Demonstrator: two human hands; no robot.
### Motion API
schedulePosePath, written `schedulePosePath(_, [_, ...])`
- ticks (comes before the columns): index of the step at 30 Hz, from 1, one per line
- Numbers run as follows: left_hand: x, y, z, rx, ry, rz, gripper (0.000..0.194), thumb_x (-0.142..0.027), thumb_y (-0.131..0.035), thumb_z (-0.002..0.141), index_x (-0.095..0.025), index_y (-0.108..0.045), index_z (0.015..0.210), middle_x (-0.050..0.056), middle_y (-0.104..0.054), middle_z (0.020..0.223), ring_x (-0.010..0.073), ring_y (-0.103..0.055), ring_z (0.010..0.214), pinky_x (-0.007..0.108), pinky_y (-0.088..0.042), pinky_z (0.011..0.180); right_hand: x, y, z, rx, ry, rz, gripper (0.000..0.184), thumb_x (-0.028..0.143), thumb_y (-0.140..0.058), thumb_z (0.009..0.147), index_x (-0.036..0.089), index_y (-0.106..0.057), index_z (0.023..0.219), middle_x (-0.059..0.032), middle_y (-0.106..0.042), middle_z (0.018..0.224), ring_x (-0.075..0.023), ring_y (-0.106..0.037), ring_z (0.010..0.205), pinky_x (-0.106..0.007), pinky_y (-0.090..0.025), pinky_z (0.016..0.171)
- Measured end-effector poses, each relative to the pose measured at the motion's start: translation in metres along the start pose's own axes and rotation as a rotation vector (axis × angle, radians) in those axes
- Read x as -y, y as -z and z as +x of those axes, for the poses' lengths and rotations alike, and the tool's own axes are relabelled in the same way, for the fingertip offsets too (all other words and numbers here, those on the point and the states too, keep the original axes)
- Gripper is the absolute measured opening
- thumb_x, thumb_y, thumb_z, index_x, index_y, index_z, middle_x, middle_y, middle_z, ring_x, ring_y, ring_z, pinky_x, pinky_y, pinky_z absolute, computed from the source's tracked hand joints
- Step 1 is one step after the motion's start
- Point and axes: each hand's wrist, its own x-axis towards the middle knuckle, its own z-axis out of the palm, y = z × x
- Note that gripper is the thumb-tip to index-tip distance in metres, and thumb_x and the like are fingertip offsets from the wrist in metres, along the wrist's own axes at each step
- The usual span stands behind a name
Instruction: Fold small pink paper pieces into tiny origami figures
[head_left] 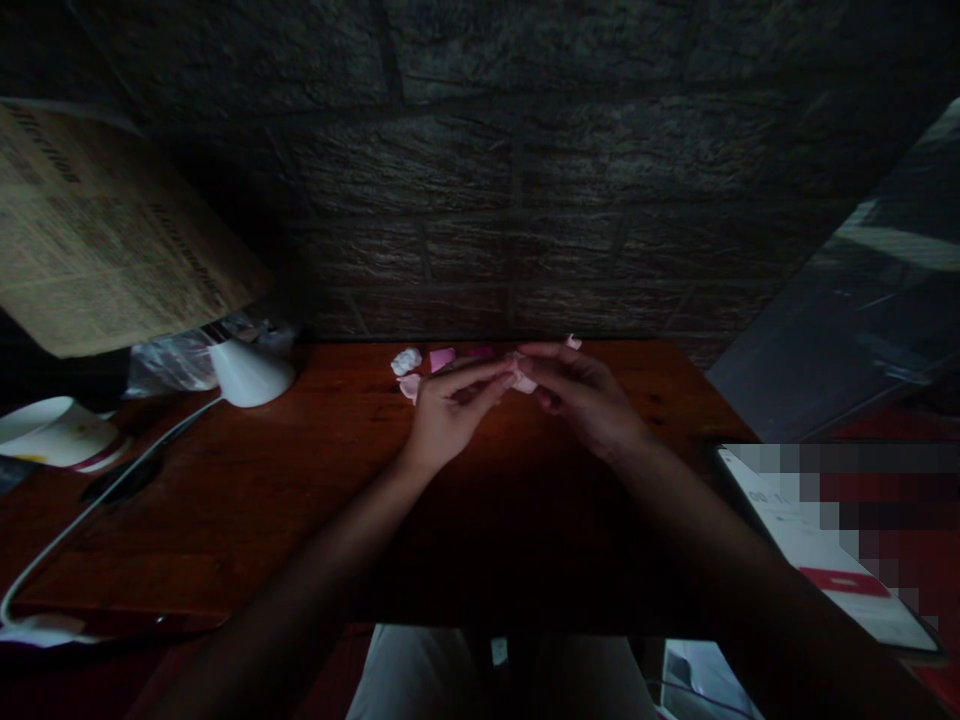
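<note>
Above the far part of the wooden table (300,500), my left hand (457,405) and my right hand (592,395) meet at a small pale pink piece of crumpled paper (523,378). The fingertips of both hands are closed on it, one hand at each side. Just left of my left hand lie a crumpled white paper ball (406,361) and a light pink crumpled scrap (409,387). A flat pink square of paper (442,359) and a dark magenta piece (480,351) sit behind the hands. Another small pink scrap (574,341) rests beyond my right hand.
At the left stand a lamp with a newsprint-patterned shade (112,230) and white base (251,375), and a tilted paper cup (60,435). A white cable (97,500) crosses the table. Behind rises a brick-patterned wall (465,180). A lit screen (817,550) is at the right.
</note>
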Motion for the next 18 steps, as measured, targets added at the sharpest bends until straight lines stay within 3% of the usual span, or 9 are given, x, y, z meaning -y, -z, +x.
schedulePosePath(9, [0.0004, -0.0043, -0.0007, -0.036, 0.163, -0.085, 0.023, -0.027, -0.079, 0.085, -0.024, -0.08, 0.108, 0.004, -0.082, 0.097, 0.0142, -0.075, 0.073, 0.027, -0.066, 0.068, -0.0002, -0.0008, 0.0003, -0.021, 0.039, -0.078, 0.036, 0.043, -0.087, 0.073, 0.021, -0.075, 0.099, 0.0021, -0.068, 0.073, -0.008, -0.051, 0.054, -0.023, -0.038, 0.049])
schedulePosePath(18, [-0.0002, -0.0075, 0.0005, -0.089, 0.232, -0.122, 0.025, -0.033, -0.083, 0.081, -0.022, -0.08, 0.103, 0.005, -0.082, 0.094, 0.0166, -0.077, 0.073, 0.029, -0.067, 0.067, -0.0029, -0.0013, 0.0005, -0.019, 0.126, -0.151, 0.043, 0.05, -0.086, 0.073, 0.021, -0.072, 0.1, 0.0008, -0.071, 0.074, -0.0095, -0.055, 0.055, -0.025, -0.044, 0.051])
